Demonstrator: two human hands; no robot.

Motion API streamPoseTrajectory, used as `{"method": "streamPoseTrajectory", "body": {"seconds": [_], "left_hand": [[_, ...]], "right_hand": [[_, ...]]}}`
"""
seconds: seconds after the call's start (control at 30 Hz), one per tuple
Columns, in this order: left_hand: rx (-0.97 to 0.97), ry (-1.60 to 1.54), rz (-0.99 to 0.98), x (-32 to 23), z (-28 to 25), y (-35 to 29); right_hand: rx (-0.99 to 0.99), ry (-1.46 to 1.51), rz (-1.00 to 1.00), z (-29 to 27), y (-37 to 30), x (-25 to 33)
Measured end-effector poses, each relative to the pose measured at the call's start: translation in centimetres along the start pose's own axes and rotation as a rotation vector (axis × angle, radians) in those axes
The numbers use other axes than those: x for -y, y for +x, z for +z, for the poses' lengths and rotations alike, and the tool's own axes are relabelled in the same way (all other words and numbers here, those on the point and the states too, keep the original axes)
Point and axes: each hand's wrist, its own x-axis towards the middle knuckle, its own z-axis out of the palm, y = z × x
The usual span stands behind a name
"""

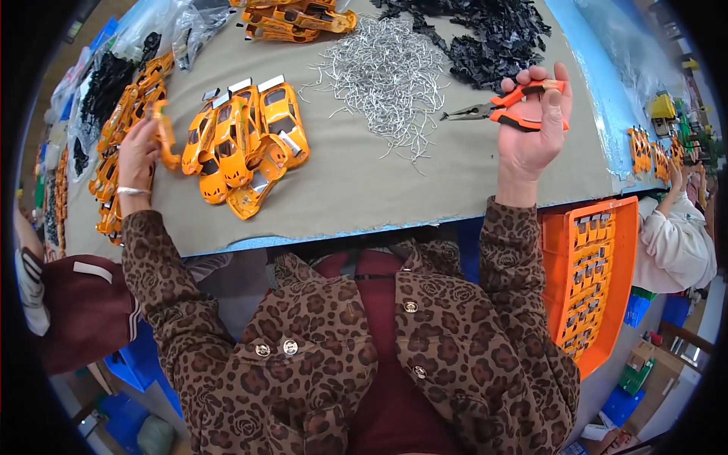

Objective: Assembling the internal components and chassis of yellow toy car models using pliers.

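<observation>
My right hand (527, 144) is palm up at the table's right side, its fingers curled around the orange-and-black handles of needle-nose pliers (474, 112). The jaws point left toward a heap of thin silver wire pieces (387, 76). At the left, my left hand (138, 158) grips an orange toy car body (164, 136), seen edge-on, between thumb and fingers. Just right of it lies a cluster of orange toy car bodies (231, 144), some overlapping and tilted. More such bodies form a long pile (117, 163) beyond my left wrist.
Black plastic parts (497, 45) are heaped at the back right. More orange bodies (296, 19) sit at the far edge, beside clear plastic bags (197, 30). An orange crate (557, 265) of rowed car bodies stands below the table, right. Co-workers (675, 243) sit on both sides.
</observation>
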Motion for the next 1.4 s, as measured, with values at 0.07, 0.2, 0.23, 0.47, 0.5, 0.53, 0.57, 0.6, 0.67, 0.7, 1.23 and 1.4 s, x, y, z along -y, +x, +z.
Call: {"method": "streamPoseTrajectory", "body": {"seconds": [0.07, 0.2, 0.23, 0.47, 0.5, 0.53, 0.57, 0.6, 0.67, 0.7, 1.23, 1.4], "left_hand": [[-0.024, -0.275, 0.046, -0.4, -0.8, -1.2], [0.203, -0.856, 0.080, -5.5, 3.4, -7.3], [0.373, -0.909, 0.057, -6.4, 5.0, -8.9], [0.978, -1.032, -0.577, -4.9, 21.9, -17.9], [1.024, -1.004, -0.675, -4.3, 23.8, -18.2], [1.070, -0.972, -0.772, -3.9, 25.4, -18.2], [1.079, -0.969, -0.772, -3.7, 26.8, -18.1], [1.088, -0.940, -0.765, -3.4, 28.2, -17.9], [1.113, -0.878, -0.748, -3.3, 30.0, -17.4], [1.127, -0.876, -0.744, -3.6, 30.2, -16.9], [1.337, -1.065, -0.612, -2.3, 32.4, -15.1], [1.344, -1.044, -0.561, -2.2, 32.2, -15.0]], "right_hand": [[-0.001, -0.001, 0.008, -0.1, 0.1, -0.4], [0.088, 0.005, 0.104, -0.4, -0.2, -1.3], [0.112, 0.021, 0.125, 0.0, -0.2, -1.3], [0.170, 0.112, 0.257, 0.3, -0.8, -0.5], [0.155, 0.105, 0.289, 0.2, -1.2, -0.5], [0.139, 0.096, 0.320, 0.1, -1.5, -0.4], [0.122, 0.090, 0.346, -0.1, -1.7, -0.4], [0.124, 0.086, 0.342, -0.1, -1.9, -0.8], [-0.004, 0.129, 0.249, 0.3, -2.4, -1.8], [-0.068, 0.149, 0.199, 0.3, -2.4, -2.0], [-0.081, -0.315, -0.171, -2.1, 6.3, -1.1], [-0.144, -0.432, -0.166, -2.1, 6.4, -2.3]]}}
